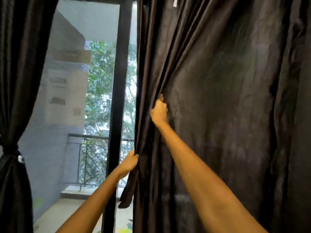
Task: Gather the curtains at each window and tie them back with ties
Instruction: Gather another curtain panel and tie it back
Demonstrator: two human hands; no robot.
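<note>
A dark right curtain (227, 101) hangs loose over the right half of the view. My left hand (130, 161) grips its left edge low down, next to the window frame. Higher up, my right hand (159, 111) clutches a bunch of folds a little inside that edge. A loose strip of dark fabric (126, 192) hangs below my left hand; whether it is a tie or the curtain's edge is unclear. The left curtain (15, 81) is gathered and bound with a dark tie (11, 151) that carries a small shiny clasp.
A black vertical window frame bar (117, 98) stands between the two curtains. Through the glass I see a balcony railing (94, 148), a pale building and green trees. A small white tag (175, 1) sits at the top of the right curtain.
</note>
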